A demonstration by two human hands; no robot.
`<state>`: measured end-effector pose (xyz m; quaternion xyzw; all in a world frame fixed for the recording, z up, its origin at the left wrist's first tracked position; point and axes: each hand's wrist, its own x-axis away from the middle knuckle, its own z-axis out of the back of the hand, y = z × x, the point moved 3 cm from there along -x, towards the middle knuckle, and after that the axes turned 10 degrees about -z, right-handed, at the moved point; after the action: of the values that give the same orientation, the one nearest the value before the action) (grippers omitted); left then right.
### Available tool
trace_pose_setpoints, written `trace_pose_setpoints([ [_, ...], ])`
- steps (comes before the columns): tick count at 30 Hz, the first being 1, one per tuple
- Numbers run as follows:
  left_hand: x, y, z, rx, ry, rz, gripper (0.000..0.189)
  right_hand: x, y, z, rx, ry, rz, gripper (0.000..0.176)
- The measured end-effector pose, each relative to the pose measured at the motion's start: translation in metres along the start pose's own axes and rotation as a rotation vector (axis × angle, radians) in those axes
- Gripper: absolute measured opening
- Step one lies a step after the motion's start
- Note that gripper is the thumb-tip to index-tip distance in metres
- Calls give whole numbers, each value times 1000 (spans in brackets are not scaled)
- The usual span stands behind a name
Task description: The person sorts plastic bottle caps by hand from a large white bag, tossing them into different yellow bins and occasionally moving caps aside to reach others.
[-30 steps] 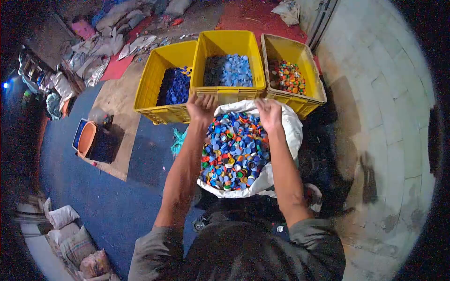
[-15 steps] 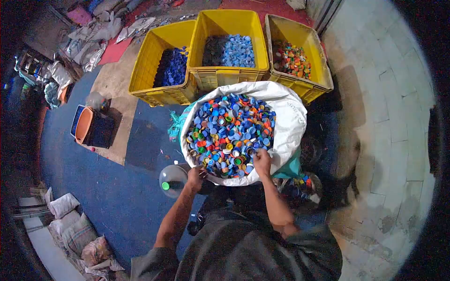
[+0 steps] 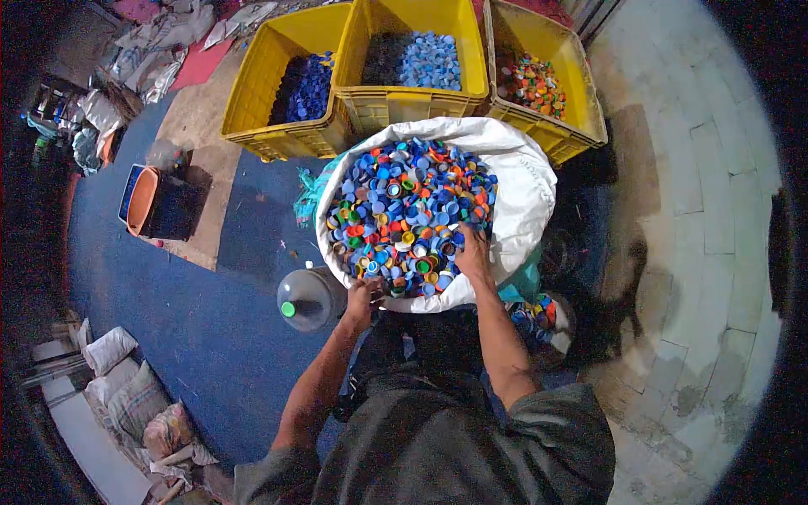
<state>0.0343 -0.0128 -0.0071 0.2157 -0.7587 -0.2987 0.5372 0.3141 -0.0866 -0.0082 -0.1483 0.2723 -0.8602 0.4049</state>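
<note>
A large white woven sack [image 3: 522, 181] with a rolled-down rim stands in front of me, full of mixed bottle caps [image 3: 412, 206] in blue, orange, red, green, white and yellow. My right hand [image 3: 475, 255] reaches over the right part of the caps, fingers stretched out and touching them. At the sack's near left rim is my left hand [image 3: 364, 300], its fingers curled together. Whatever it may hold is too small to make out.
Behind the sack stand three yellow crates: dark blue caps in the left crate [image 3: 244, 101], light blue in the middle crate [image 3: 412, 103], orange and mixed in the right crate [image 3: 581, 118]. A clear jug [image 3: 311, 299] with a green cap, an orange basin [image 3: 141, 202] and filled bags [image 3: 139, 404] lie leftward.
My right hand has moved forward from the near rim, farther over the caps. My left hand has shifted slightly right and forward along the rim. The whole view has tilted a little downward.
</note>
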Motion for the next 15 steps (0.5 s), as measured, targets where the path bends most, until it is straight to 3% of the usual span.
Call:
trace_pose_setpoints([
  [5,3,-16,-13,-62,48,4,13,1,4,-4,13,57,13,57],
  [10,0,-31,-18,-103,-55,-82,14,-2,4,2,-32,54,-13,57],
  [12,-3,-37,-21,-107,-59,-135,15,1,14,0,-191,78,-85,56],
  [14,-8,-39,-25,-246,-71,-304,17,4,25,-4,-312,138,-148,51],
  [15,-10,-40,-28,-314,-76,-388,18,7,33,-5,-458,70,-267,51],
])
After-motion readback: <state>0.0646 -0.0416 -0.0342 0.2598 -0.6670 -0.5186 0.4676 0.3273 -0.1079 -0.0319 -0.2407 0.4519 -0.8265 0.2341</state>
